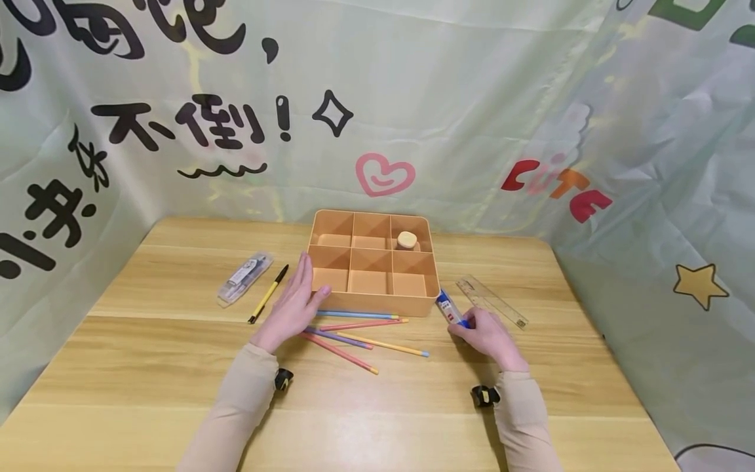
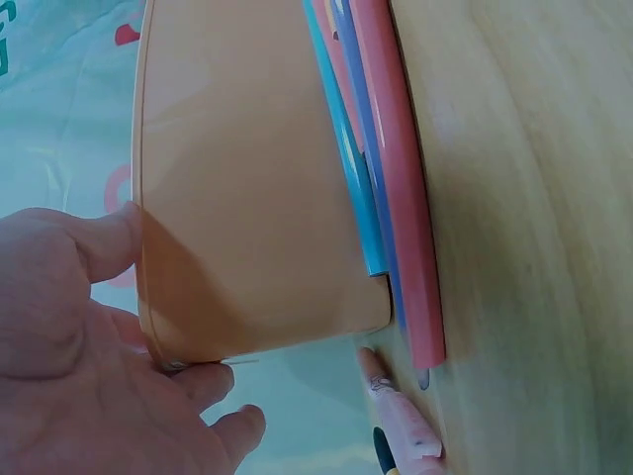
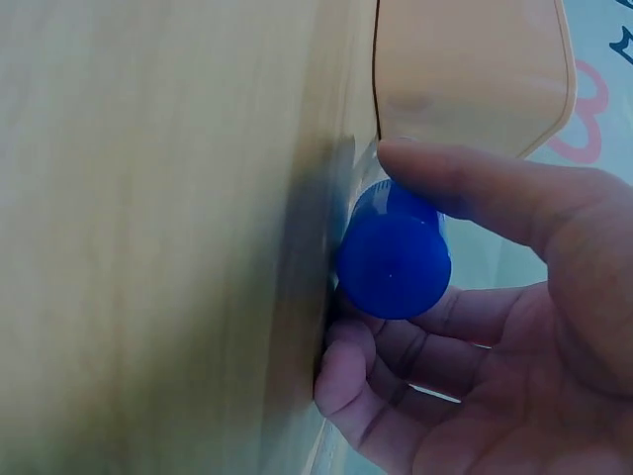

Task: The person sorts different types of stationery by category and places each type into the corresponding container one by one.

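Observation:
A tan organizer box [image 1: 377,304] with several compartments stands at the back of the table. My left hand [image 1: 290,305] touches its near left corner, fingers extended along the side; in the left wrist view the thumb [image 2: 107,242] lies at the rim. Right of the box, my right hand [image 1: 491,337] holds the near end of a glue stick [image 1: 449,307] with a white label and blue ends. The right wrist view shows its blue end [image 3: 394,265] between thumb and fingers, low by the tabletop. A small cream rounded object [image 1: 407,240] sits in the back right compartment.
Several colored pencils, among them a yellow pencil [image 1: 383,344], lie before the box. Left of it are a yellow and black pen [image 1: 268,295] and a clear plastic case [image 1: 245,278]. A transparent ruler [image 1: 492,301] lies to the right. Printed cloth [image 1: 472,118] hangs behind the table.

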Available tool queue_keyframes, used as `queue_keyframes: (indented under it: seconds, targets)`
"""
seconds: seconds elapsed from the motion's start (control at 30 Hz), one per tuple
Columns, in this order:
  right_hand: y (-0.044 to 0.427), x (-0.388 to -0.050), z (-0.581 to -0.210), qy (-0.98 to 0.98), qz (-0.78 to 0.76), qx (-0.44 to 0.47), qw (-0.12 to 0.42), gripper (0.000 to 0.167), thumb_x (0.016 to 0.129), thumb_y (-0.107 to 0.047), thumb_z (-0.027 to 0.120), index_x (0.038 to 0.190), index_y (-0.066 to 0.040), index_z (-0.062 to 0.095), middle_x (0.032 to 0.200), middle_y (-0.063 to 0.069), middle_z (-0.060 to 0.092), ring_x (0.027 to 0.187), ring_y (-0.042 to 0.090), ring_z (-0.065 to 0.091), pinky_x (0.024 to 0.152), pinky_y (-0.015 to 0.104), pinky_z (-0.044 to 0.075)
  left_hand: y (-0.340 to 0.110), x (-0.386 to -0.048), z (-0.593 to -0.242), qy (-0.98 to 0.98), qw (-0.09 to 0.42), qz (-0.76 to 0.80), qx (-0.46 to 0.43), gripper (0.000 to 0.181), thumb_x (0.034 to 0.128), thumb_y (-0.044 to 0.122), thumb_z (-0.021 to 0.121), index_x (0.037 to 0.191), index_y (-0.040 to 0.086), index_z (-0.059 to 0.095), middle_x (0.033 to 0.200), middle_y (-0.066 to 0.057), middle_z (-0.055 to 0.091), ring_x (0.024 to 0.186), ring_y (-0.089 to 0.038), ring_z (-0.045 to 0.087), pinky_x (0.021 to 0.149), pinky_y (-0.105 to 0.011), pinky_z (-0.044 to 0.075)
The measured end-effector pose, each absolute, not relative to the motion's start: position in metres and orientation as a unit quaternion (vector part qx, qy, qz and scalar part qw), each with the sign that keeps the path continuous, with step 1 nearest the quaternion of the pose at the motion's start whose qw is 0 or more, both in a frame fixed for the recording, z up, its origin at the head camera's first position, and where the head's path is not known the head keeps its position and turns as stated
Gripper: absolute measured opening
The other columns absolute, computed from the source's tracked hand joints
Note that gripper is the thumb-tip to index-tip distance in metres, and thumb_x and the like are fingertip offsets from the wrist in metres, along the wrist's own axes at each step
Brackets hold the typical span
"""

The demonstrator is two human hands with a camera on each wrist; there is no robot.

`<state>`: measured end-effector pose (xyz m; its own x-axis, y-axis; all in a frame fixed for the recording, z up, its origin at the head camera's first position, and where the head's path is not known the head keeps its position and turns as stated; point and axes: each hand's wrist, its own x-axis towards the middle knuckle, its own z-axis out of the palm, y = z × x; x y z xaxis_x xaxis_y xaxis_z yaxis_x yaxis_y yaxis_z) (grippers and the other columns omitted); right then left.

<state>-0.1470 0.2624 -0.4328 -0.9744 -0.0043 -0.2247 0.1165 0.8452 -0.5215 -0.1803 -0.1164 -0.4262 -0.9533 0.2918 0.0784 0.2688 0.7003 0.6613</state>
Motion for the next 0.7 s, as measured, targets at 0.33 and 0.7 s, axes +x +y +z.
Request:
queue_keyframes:
  seconds: [0.33, 0.7]
  targets:
    - [0.2655, -0.1501, -0.4334, 0.949, -0.296, 0.037, 0.098, 0.040, 0.097, -0.036, 0.064, 0.107, 0.003, 0.062, 0.090, 0.013, 0.067, 0.073, 0.019, 0.055, 0.059, 0.028, 0.042, -0.1158, -0.1801, -0.4265, 0.924, 0.015, 0.352, 0.152, 0.078, 0.1094, 0.029, 0.041, 0.155, -0.012, -0.007, 0.166, -0.029, -0.013, 0.156, -0.043, 0.000, 0.127, -0.060, 0.009]
    - [0.2675, -0.1520, -0.4349, 0.943, -0.326, 0.043, 0.060, 0.039, 0.100, -0.035, 0.059, 0.108, 0.003, 0.063, 0.088, 0.012, 0.067, 0.070, 0.017, 0.057, 0.060, 0.028, 0.045, -0.1156, -0.1802, -0.4270, 0.925, 0.017, 0.350, 0.149, 0.079, 0.1096, 0.032, 0.040, 0.155, -0.012, -0.007, 0.166, -0.027, -0.014, 0.156, -0.043, 0.001, 0.127, -0.061, 0.008]
